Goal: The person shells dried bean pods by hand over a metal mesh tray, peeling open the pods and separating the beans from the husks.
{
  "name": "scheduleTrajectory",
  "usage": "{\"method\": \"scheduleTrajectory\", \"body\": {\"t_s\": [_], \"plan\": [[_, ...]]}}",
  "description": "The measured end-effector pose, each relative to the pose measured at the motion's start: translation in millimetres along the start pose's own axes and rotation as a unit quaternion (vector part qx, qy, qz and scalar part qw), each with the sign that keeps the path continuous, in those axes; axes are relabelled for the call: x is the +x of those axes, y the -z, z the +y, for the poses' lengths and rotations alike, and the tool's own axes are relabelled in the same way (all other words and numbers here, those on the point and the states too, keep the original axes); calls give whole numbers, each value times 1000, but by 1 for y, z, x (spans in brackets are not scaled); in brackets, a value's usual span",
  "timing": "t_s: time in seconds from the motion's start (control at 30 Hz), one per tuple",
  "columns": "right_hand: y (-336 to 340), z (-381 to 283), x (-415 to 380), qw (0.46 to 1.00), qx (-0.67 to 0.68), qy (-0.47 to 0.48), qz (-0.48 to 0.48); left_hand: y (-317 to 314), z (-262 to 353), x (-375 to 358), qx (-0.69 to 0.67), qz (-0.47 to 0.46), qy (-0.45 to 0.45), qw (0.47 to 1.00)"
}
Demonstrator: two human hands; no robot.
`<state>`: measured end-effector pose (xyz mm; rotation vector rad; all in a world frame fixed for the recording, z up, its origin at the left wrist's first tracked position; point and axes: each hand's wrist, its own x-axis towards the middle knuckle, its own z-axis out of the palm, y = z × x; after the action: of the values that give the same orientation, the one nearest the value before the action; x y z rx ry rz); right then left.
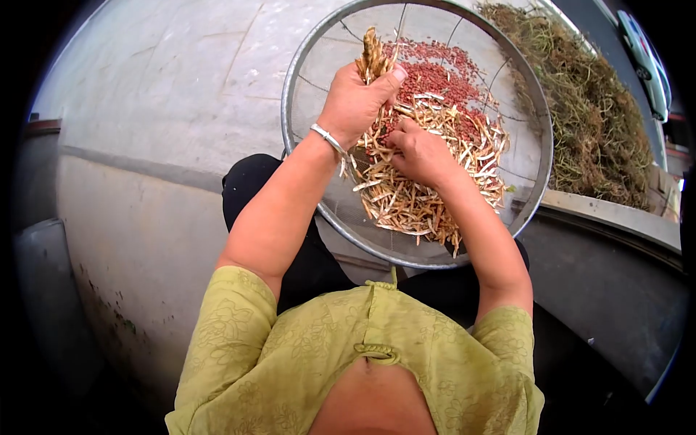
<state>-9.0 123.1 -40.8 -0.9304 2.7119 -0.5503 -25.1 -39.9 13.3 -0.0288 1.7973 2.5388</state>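
Observation:
My left hand (354,105), with a silver bangle at the wrist, is closed around a bunch of dry bean pods (373,56) that stick up past the thumb. Just to its right, my right hand (423,151) has its fingers curled together over the pod heap; what they pinch is hidden. Both hands are above a large round mesh sieve (545,138) with a metal rim, which rests over my lap. Dry split pods (413,206) cover its near and middle part. Red beans (442,83) lie spread on the mesh beyond them.
A long pile of dried plants (591,109) lies to the right of the sieve, behind a low concrete ledge (616,217). Pale concrete paving (181,80) stretches out at the left. A parked car (645,61) stands at the far right.

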Motion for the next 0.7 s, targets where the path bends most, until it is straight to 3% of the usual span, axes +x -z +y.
{"method": "scheduleTrajectory", "body": {"t_s": [0.13, 0.17, 0.23, 0.33, 0.43, 0.5, 0.53, 0.57, 0.63, 0.7], "plan": [[7, 11, -12, 998, -10, -37, 47, 3, -1, 0, 14, -18, 2, 1000], [11, 14, -15, 987, 112, -94, 71, 2, -2, 0, 8, -20, -2, 1000], [23, 17, -23, 915, 334, -197, 112, 2, -2, -2, 25, -20, 15, 999], [41, 13, -38, 810, 515, -237, 148, -2, -10, -4, 64, -33, 33, 997], [41, 17, -50, 769, 565, -247, 166, -12, -20, -11, 88, -72, 70, 991], [44, 11, -52, 798, 508, -271, 178, -18, -27, -14, 84, -112, 92, 986], [45, 6, -51, 789, 526, -255, 190, -22, -28, -13, 180, -109, 106, 972], [47, 4, -48, 784, 528, -277, 173, -24, -39, -13, 232, -91, 9, 968], [52, -4, -48, 786, 549, -252, 136, -23, -55, -18, 196, -73, 42, 977], [45, -3, -47, 748, 605, -221, 164, -29, -41, -22, 157, -85, 51, 983]]}}
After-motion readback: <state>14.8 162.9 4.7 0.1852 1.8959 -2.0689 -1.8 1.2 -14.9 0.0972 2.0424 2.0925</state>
